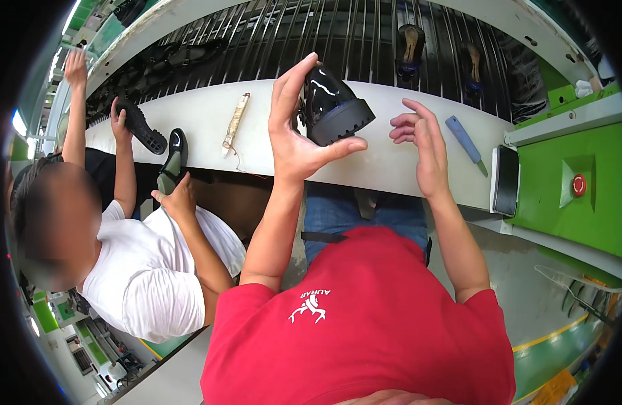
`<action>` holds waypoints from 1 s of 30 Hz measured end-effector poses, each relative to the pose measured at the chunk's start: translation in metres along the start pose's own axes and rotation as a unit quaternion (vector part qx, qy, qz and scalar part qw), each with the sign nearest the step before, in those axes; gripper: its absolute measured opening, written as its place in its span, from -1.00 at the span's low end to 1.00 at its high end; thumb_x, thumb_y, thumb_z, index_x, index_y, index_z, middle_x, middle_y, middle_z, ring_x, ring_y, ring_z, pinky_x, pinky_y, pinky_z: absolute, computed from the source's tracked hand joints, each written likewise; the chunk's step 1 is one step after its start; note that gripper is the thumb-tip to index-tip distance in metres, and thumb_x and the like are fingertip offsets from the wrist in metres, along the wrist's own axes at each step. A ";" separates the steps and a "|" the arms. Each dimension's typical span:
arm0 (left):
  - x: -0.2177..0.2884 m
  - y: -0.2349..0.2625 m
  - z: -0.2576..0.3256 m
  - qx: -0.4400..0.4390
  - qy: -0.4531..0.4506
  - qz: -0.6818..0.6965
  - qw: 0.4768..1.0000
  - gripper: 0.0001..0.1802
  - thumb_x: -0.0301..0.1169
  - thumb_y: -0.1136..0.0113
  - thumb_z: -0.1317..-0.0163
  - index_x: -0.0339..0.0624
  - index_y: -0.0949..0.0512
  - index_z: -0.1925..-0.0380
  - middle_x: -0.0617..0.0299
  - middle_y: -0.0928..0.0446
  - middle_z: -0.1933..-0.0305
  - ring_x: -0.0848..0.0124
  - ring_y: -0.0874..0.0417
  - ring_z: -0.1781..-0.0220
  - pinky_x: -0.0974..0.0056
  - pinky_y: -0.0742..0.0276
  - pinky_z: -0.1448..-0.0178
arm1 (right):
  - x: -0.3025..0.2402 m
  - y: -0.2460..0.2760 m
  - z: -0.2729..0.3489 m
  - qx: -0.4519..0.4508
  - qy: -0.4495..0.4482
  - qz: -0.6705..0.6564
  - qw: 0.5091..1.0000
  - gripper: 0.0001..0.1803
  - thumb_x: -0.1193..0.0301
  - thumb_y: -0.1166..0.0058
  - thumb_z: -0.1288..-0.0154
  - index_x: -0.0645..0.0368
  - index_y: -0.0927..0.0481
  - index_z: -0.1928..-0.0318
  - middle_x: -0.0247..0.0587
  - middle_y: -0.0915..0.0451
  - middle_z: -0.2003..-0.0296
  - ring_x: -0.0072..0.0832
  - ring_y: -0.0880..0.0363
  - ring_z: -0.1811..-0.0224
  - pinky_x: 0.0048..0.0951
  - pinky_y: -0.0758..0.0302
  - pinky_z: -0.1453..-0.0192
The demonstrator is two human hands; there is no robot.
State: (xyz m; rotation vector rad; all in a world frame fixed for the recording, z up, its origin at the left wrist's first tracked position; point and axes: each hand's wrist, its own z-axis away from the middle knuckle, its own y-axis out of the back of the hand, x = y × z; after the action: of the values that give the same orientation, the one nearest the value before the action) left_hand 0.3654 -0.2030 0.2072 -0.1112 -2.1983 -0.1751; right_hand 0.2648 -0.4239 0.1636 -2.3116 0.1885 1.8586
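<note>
My left hand (292,144) grips a glossy black shoe (324,91) with a thick, notched black sole, lifted over the white bench top. Its thumb lies under the sole and its fingers reach up behind the shoe. To the right of the shoe, apart from it, my right hand (424,143) is empty, with its fingers spread. Beyond that hand a blue-handled knife (465,140) lies on the bench, its short blade pointing toward me. A pale wrapped stick (237,123) with loose thread lies on the bench left of my left hand.
Behind the white bench (257,150) runs a roller conveyor (277,40) carrying shoes and soles. A co-worker in a white shirt (152,270) at my left holds a black sole (142,127) and a shoe (176,156). At right are a dark flat device (505,181) and a red button (578,185).
</note>
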 end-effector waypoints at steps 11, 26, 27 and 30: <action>0.016 -0.039 -0.023 -0.201 -0.067 -0.144 0.967 0.22 0.07 -0.90 0.34 0.18 -0.64 -0.50 0.01 -0.61 -0.38 0.03 -0.62 -0.43 0.01 -0.56 -0.52 | -0.005 0.070 -0.021 0.117 0.117 0.500 0.850 -0.45 0.14 -0.43 -0.46 0.11 -0.70 -0.33 -0.07 -0.70 0.00 -0.11 -0.67 -0.07 -0.12 -0.59 -0.23; -0.023 -0.071 0.005 -0.421 -0.155 -0.377 0.811 0.25 0.25 -0.77 0.29 0.07 -0.56 -0.50 0.15 -0.63 -0.33 0.09 -0.61 -0.40 -0.18 -0.56 -0.34 | 0.001 0.064 -0.015 0.106 0.048 -0.389 0.914 -0.66 0.11 -0.19 -0.71 0.07 -0.54 -0.18 -0.31 -0.54 0.30 -0.51 -0.51 0.39 -0.43 -0.47 0.26; -0.019 -0.071 0.004 -0.418 -0.157 -0.376 0.812 0.24 0.26 -0.77 0.29 0.00 -0.57 -0.47 0.16 -0.64 -0.32 0.11 -0.61 -0.40 -0.19 -0.56 -0.34 | 0.010 0.063 -0.017 0.064 0.057 -0.458 0.885 -0.65 0.08 -0.16 -0.72 0.04 -0.56 -0.22 -0.35 -0.49 0.33 -0.53 -0.47 0.40 -0.45 -0.44 0.27; 0.000 -0.079 -0.009 -0.463 -0.140 -0.411 0.773 0.29 0.31 -0.65 0.12 -0.21 -0.45 -0.55 -0.03 -0.55 -0.29 -0.02 -0.54 -0.37 -0.12 -0.51 -0.38 | 0.015 0.040 -0.022 0.100 -0.014 -0.538 0.837 -0.73 0.12 0.15 -0.88 -0.08 -0.58 -0.12 -0.54 -0.26 0.54 -0.69 -0.19 0.59 -0.56 -0.17 0.43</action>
State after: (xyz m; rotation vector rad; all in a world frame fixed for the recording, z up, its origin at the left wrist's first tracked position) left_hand 0.3611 -0.2827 0.2054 0.3186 -2.0866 -1.8303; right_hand 0.2812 -0.4680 0.1519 -1.6205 -0.7384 1.1697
